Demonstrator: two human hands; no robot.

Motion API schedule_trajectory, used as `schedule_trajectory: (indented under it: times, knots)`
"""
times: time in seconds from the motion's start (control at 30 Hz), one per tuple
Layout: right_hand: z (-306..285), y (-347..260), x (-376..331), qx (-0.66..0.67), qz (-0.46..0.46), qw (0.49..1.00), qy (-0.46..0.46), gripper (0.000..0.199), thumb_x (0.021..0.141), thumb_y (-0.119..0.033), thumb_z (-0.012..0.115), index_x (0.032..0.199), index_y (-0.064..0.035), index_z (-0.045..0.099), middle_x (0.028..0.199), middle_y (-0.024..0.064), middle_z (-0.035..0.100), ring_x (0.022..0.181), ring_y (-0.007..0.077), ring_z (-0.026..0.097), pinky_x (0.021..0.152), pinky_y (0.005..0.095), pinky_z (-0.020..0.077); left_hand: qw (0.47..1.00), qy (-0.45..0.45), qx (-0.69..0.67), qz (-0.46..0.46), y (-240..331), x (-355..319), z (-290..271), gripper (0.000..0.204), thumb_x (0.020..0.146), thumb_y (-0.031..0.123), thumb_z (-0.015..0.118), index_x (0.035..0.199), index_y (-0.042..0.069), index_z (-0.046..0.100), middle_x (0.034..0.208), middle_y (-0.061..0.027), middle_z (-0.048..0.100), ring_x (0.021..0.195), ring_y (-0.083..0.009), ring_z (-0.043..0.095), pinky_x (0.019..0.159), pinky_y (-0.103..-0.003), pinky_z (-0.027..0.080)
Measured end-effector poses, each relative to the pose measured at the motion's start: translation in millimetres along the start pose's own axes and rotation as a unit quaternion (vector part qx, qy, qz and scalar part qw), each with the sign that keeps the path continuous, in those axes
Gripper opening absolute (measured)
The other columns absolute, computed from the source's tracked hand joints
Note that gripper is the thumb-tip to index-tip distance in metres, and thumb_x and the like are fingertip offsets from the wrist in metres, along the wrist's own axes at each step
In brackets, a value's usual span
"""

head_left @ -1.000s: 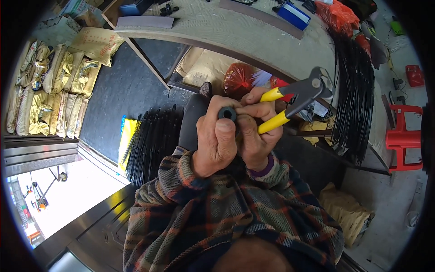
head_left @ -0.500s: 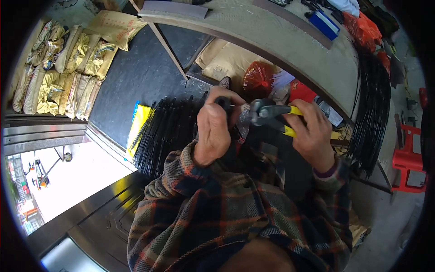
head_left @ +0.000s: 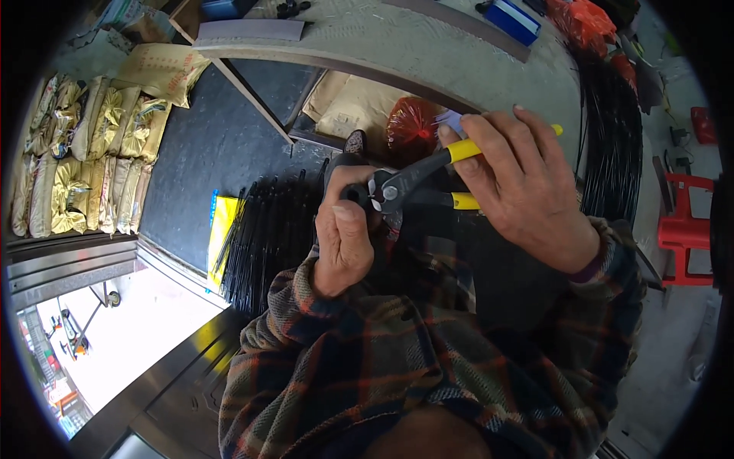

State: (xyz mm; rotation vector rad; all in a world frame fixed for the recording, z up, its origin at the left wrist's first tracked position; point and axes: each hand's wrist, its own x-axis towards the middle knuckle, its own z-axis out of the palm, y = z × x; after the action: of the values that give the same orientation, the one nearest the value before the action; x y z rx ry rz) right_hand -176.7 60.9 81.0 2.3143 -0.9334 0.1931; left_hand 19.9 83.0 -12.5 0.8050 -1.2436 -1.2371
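Note:
My right hand grips the yellow handles of a pair of cutting pliers, whose dark jaws point left. The jaws close on the end of a short black tube that my left hand holds in a fist. Both hands are raised in front of my plaid sleeves. The rest of the tube is hidden inside my left fist.
A bundle of cut black tubes lies on the floor below, partly on a yellow sheet. Long black strands hang over the grey workbench. A red plastic bag, stacked yellow sacks and a red stool stand around.
My right hand has shifted from beside my left hand out to the right, swinging the pliers so their jaws now meet the tube end. The view has tilted slightly.

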Motion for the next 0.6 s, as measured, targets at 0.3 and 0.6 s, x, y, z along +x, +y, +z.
schedule_trajectory:
  times: [0.3, 0.6]
  knots:
    - [-4, 8, 0, 0.077, -0.091, 0.982, -0.149, 0.018, 0.072, -0.01, 0.057, 0.088, -0.0024, 0.058, 0.097, 0.0113, 0.047, 0.084, 0.0232, 0.052, 0.069, 0.0344, 0.0454, 0.986, 0.053, 0.156, 0.033, 5, 4, 10, 0.066, 0.088, 0.059, 0.022, 0.103, 0.001, 0.051, 0.083, -0.002, 0.052, 0.062, -0.007, 0.046, 0.053, -0.02, 0.038]
    - [29, -2, -23, 0.436, -0.013, 0.884, -0.166, 0.026, 0.075, -0.005, 0.059, 0.1, -0.0013, 0.052, 0.106, 0.0112, 0.047, 0.096, 0.0254, 0.054, 0.079, 0.0356, 0.0445, 0.995, -0.052, 0.082, -0.027, -9, 5, -5, 0.07, 0.088, 0.061, 0.023, 0.103, 0.0, 0.054, 0.081, -0.0042, 0.055, 0.062, -0.0066, 0.045, 0.056, -0.019, 0.035]
